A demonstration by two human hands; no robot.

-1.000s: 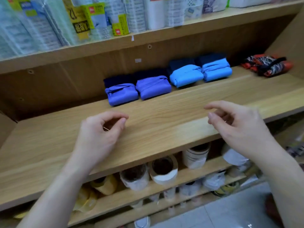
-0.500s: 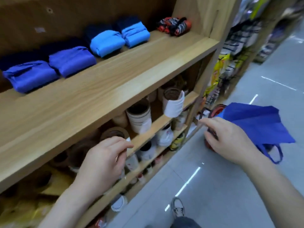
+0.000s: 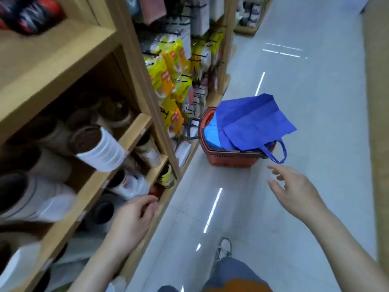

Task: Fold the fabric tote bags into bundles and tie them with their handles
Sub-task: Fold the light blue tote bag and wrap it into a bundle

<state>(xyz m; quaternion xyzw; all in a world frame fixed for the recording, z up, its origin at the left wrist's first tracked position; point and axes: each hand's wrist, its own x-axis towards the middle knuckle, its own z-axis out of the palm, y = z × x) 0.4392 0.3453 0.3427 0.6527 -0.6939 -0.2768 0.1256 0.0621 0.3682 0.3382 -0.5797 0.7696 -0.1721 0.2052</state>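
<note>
A dark blue fabric tote bag (image 3: 252, 121) lies unfolded across the top of a red shopping basket (image 3: 229, 159) on the aisle floor, one handle loop (image 3: 277, 152) hanging over the basket's right side. A lighter blue bag (image 3: 211, 133) shows beneath it. My right hand (image 3: 294, 190) is stretched toward the basket, fingers spread, holding nothing, a short way below the handle loop. My left hand (image 3: 132, 222) hovers low by the shelf's bottom edge, fingers loosely curled, holding nothing. A red and black patterned bundle (image 3: 27, 13) sits on the upper shelf at top left.
A wooden shelf unit (image 3: 63, 66) fills the left, its lower shelves packed with tape rolls (image 3: 99, 148) and containers. Yellow packets (image 3: 168, 72) hang on hooks beyond it. The grey tiled aisle floor (image 3: 305, 91) runs ahead. My leg and shoe (image 3: 224, 249) are at the bottom.
The view has swung right and down from the shelf to the aisle. My right hand has come off the blue bag and now reaches toward the basket. My left hand has dropped lower.
</note>
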